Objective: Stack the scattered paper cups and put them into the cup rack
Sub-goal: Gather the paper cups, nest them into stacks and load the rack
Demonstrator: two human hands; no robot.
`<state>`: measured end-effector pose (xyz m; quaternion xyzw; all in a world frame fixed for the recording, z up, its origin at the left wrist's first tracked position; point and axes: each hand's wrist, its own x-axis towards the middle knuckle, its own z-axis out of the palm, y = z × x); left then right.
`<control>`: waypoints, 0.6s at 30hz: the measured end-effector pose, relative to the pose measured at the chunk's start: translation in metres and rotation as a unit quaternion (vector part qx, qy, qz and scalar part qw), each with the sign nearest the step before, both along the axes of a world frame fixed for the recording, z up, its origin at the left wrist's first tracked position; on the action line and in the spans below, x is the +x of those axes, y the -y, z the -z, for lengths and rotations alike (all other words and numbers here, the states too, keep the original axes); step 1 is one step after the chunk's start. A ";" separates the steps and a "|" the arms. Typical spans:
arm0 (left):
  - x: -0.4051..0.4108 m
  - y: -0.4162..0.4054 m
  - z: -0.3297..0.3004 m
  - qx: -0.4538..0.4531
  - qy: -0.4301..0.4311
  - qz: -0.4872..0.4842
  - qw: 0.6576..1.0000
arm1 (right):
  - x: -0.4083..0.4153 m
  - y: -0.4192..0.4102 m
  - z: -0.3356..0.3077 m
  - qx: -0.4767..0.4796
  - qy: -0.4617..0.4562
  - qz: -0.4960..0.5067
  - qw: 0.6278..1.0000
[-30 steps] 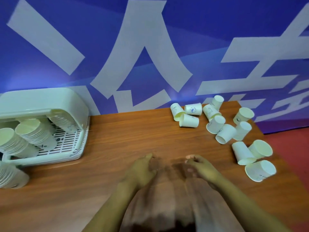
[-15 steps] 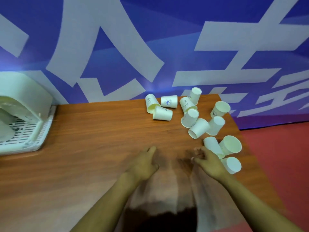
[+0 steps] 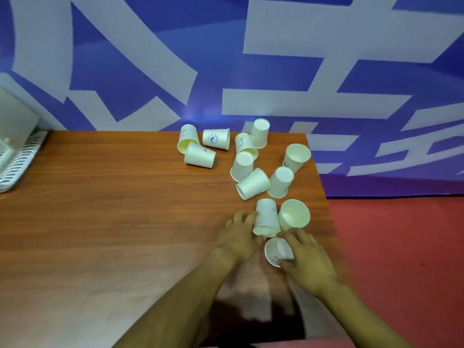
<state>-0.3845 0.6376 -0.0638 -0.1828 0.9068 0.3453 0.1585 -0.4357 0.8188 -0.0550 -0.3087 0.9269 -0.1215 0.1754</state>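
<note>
A wooden table [image 3: 113, 222] with a brown grain finish occupies the lower left and centre of the view; its right edge borders a red floor [image 3: 401, 247]. Behind the table stands a blue backdrop [image 3: 150, 59] carrying large pale characters. Eleven paper cups lie scattered over the right half of the table, most on their sides. The nearest cup [image 3: 276, 252] lies on its side with its mouth toward the left, and the right hand [image 3: 307, 262] covers it, fingers curved over its wall in a grip. Just beyond it, a second cup [image 3: 267, 217] lies with its base pointing away from the person; the left hand [image 3: 238, 237] rests beside it with fingers spread and fingertips touching its left wall, holding nothing. A third cup [image 3: 295, 213] lies just to the right of the second, its open mouth facing the camera, touching the second cup. The remaining cups [image 3: 253, 183] form a loose group farther back toward the backdrop, well apart from both hands. The cup rack [image 3: 17, 162] sits at the far left edge of the table, only partly in view: a white slotted tray with a pale cover above it. Its contents cannot be determined.
</note>
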 end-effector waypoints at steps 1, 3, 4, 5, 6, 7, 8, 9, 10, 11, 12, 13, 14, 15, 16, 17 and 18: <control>-0.008 -0.006 0.001 0.007 0.005 -0.016 1.000 | -0.002 -0.002 0.001 -0.008 0.008 -0.001 1.000; -0.022 -0.017 0.003 0.013 0.023 -0.042 0.999 | -0.004 -0.006 0.005 -0.010 0.029 -0.002 1.000; -0.027 -0.022 0.005 0.010 0.034 -0.049 0.998 | -0.004 -0.007 0.007 -0.002 0.044 -0.002 0.999; -0.031 -0.027 0.007 0.006 0.046 -0.055 0.997 | -0.005 -0.009 0.009 0.006 0.055 -0.002 0.998; -0.034 -0.031 0.009 0.005 0.055 -0.061 0.997 | -0.005 -0.011 0.011 0.010 0.060 -0.003 0.998; -0.037 -0.034 0.011 0.006 0.062 -0.069 0.996 | -0.005 -0.012 0.012 0.010 0.062 -0.002 0.998; -0.039 -0.036 0.012 0.008 0.066 -0.079 0.995 | -0.006 -0.012 0.013 0.008 0.065 -0.001 0.998; -0.040 -0.037 0.013 0.013 0.068 -0.093 0.993 | -0.007 -0.012 0.013 0.004 0.068 -0.001 0.998; -0.042 -0.038 0.014 0.018 0.068 -0.106 0.992 | -0.007 -0.012 0.014 0.000 0.071 -0.001 0.997; -0.044 -0.039 0.013 0.022 0.067 -0.117 0.991 | -0.008 -0.012 0.015 -0.002 0.074 -0.002 0.997; -0.045 -0.040 0.012 0.023 0.067 -0.124 0.990 | -0.008 -0.012 0.017 -0.002 0.079 -0.002 0.997; -0.046 -0.041 0.012 0.024 0.065 -0.128 0.989 | -0.008 -0.012 0.018 0.000 0.084 -0.002 0.996; -0.047 -0.041 0.013 0.026 0.062 -0.131 0.989 | -0.008 -0.012 0.020 0.002 0.089 0.000 0.996; -0.047 -0.040 0.013 0.032 0.059 -0.134 0.989 | -0.007 -0.012 0.020 0.004 0.092 0.002 0.996; -0.045 -0.039 0.013 0.041 0.057 -0.135 0.988 | -0.007 -0.012 0.021 0.005 0.093 0.004 0.996; -0.043 -0.038 0.011 0.056 0.055 -0.139 0.987 | -0.006 -0.012 0.022 0.005 0.095 0.006 0.995; -0.040 -0.036 0.008 0.076 0.054 -0.143 0.985 | -0.006 -0.012 0.022 0.000 0.101 0.012 0.995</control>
